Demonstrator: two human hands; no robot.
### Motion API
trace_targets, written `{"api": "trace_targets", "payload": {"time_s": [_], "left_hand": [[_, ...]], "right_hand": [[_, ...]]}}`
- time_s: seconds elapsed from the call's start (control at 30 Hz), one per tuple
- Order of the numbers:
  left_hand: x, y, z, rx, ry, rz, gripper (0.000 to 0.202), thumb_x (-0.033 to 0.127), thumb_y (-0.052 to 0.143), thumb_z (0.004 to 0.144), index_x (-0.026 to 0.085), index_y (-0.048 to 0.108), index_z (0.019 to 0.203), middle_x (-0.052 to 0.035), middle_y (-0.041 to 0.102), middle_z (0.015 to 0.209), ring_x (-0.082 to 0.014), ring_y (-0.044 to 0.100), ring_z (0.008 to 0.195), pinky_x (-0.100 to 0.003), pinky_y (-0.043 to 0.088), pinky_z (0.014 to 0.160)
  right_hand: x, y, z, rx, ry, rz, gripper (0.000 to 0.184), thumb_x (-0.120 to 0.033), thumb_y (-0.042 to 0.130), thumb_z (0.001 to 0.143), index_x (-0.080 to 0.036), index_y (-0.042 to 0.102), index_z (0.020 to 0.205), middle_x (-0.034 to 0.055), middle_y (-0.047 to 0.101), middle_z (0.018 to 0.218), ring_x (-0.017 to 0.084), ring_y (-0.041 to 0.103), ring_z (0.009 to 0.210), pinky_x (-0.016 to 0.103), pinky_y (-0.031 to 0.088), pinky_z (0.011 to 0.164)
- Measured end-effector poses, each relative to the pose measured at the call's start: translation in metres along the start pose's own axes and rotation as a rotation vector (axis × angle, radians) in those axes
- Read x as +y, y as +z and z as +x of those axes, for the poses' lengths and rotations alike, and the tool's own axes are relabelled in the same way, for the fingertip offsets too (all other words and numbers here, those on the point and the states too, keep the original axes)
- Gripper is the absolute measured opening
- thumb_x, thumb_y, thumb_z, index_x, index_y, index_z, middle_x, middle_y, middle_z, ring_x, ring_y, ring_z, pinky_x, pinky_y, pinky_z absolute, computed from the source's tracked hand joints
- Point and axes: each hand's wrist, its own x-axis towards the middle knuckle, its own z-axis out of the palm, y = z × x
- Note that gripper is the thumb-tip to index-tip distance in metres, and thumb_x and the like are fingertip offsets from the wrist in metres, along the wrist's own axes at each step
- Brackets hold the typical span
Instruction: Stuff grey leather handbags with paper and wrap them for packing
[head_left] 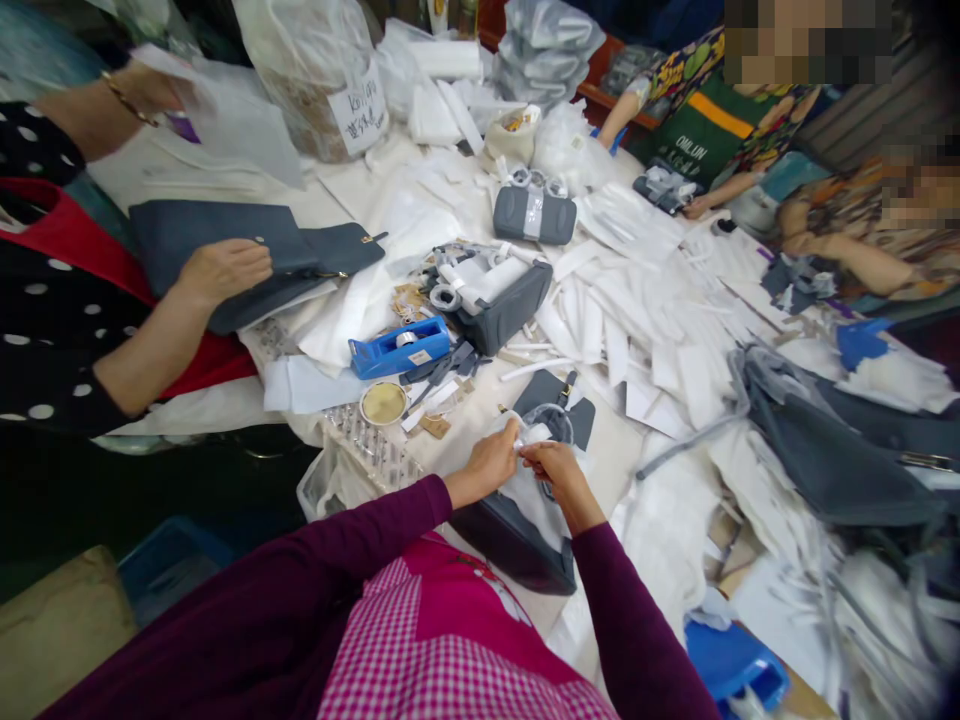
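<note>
As we look through the head view, reading the clock from the two hands with twelve at the top, we find them meeting over a dark bag (514, 540), which lies at six o'clock, just before the wearer's apron (472, 640). The left hand (489, 463) comes in from eight o'clock, its wrist roughly level and its thumb uppermost; the right hand (562, 475) comes in from five o'clock, its forearm steep and the back of the hand turned up. We see the fingers of both drawn together in a close pinch, with a small white wrapping (535, 434) between them; just how each fingertip grips it we cannot tell. A pale loop (571, 425) curves beside them at one o'clock, before a flat dark piece (581, 418) on the desk (622, 450).

At ten o'clock we note a round tin (383, 403), and beyond it a blue tape dispenser (401, 350). Near twelve stands a grey bag stuffed with white rolls (514, 310). White strips (637, 320) spread at one o'clock, and a large dark bag (840, 450) lies at three. Farther out at ten, we see a co-worker's hand (225, 270) resting on another dark bag (217, 228).
</note>
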Motion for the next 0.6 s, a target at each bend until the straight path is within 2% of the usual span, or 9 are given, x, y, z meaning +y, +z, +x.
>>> {"api": "trace_targets", "payload": {"time_s": [0.23,0.37,0.5,0.6], "left_hand": [[-0.001,0.0,0.003,0.001,-0.008,0.008,0.031,0.012,0.046,0.081,0.018,0.043,0.112,-0.0081,0.063,0.091,-0.0228,0.061,0.082,-0.031,0.044,0.072],[-0.003,0.001,0.005,0.013,-0.009,-0.002,0.022,0.015,0.047,0.083,0.018,0.047,0.105,-0.0081,0.063,0.088,-0.023,0.061,0.081,-0.031,0.043,0.072],[-0.001,-0.001,0.005,0.005,-0.026,-0.022,0.013,0.015,0.047,0.084,0.018,0.05,0.096,-0.0046,0.061,0.08,-0.0205,0.06,0.077,-0.03,0.043,0.072],[0.002,-0.005,0.004,-0.018,-0.06,-0.041,0.013,0.012,0.046,0.084,0.018,0.05,0.095,-0.0028,0.061,0.078,-0.0187,0.059,0.075,-0.029,0.044,0.072]], "right_hand": [[0.008,-0.005,0.001,-0.031,0.079,0.005,0.008,-0.019,0.068,0.054,-0.014,0.063,0.058,-0.0007,0.056,0.049,0.007,0.041,0.041,0.021,0.031,0.04],[0.016,-0.007,0.004,0.022,0.097,-0.006,0.021,-0.013,0.07,0.048,-0.016,0.059,0.065,-0.0061,0.05,0.045,0.009,0.044,0.041,0.021,0.034,0.04],[0.025,-0.005,0.011,0.086,0.079,-0.03,0.029,-0.015,0.071,0.047,-0.017,0.055,0.071,-0.0069,0.05,0.045,0.012,0.047,0.042,0.023,0.036,0.04],[0.032,0.001,0.019,0.109,0.025,-0.062,0.024,-0.016,0.07,0.049,-0.016,0.057,0.07,-0.004,0.055,0.049,0.013,0.051,0.044,0.024,0.038,0.042]]}}
